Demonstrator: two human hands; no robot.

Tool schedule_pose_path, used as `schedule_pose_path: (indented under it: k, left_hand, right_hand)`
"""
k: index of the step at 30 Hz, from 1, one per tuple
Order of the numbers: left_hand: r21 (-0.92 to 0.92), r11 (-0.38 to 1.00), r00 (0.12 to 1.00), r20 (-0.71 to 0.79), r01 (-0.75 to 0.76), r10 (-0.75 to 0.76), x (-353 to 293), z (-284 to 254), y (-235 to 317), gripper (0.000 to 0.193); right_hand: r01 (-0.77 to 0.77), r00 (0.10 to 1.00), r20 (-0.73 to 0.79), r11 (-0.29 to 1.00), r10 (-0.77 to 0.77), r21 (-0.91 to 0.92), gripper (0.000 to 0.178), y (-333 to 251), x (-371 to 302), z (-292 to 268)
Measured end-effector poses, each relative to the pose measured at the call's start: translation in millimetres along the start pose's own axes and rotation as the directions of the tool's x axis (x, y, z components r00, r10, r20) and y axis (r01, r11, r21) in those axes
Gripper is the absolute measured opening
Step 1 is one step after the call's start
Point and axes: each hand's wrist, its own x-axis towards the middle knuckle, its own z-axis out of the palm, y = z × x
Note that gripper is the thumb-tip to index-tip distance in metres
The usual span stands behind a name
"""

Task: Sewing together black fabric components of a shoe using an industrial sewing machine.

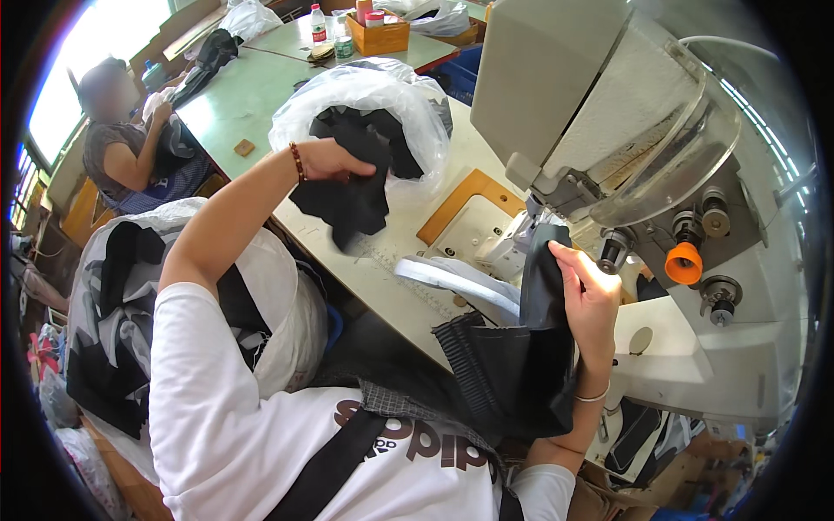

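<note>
My left hand [334, 161], with a beaded bracelet at the wrist, pinches a dark cut fabric piece [358, 204] beside a white plastic bag [304, 100]. More dark fabric [401, 156] shows in the bag's mouth. The piece hangs over the table and its lower end is blurred. My right hand [591, 291] is closed on a black fabric piece [547, 347] with a gathered band. Its upper end lies close to the needle area of the sewing machine [625, 156], where the exact contact is hidden. A pale padded strip [460, 280] sits left of that piece.
A large plastic bag of black and grey fabric [130, 321] stands at my left. Across the green table [248, 95], a person [126, 143] handles cloth. A wooden box [380, 36] and a bottle [318, 26] stand far back. An orange thread cone [684, 263] is on the machine.
</note>
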Motion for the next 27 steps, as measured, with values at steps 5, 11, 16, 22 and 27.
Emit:
schedule_pose_path:
  k: [5,11,16,22,27]
  left_hand:
    - [0.68,0.647,0.916,0.093,-0.345,0.39,-22.4,-7.1,29.5,0.029]
    - [-0.205,0.979,0.966,0.249,-0.014,0.066,-9.2,60.5,30.0,0.031]
    - [0.249,0.942,0.909,0.401,-0.224,0.11,38.4,103.6,10.0,0.031]
    - [-0.069,0.965,0.929,0.293,0.254,-0.223,64.0,103.4,-3.2,0.048]
    - [0.227,0.955,0.967,0.123,0.193,-0.224,41.5,101.3,8.9,0.056]
  right_hand:
    - [0.012,1.0,-0.015,1.0,-0.011,0.029,0.039,1.9,0.3,0.8]
    - [0.014,0.999,0.05,1.0,-0.012,-0.022,0.022,6.5,-2.4,-0.7]
    - [-0.064,0.995,0.08,0.997,0.067,-0.034,0.022,2.7,-7.1,-1.9]
    - [-0.064,0.995,0.071,0.998,0.066,-0.026,0.02,1.2,-7.6,-0.4]
    - [-0.072,0.995,0.073,0.997,0.074,-0.038,0.02,-0.3,-7.2,0.5]
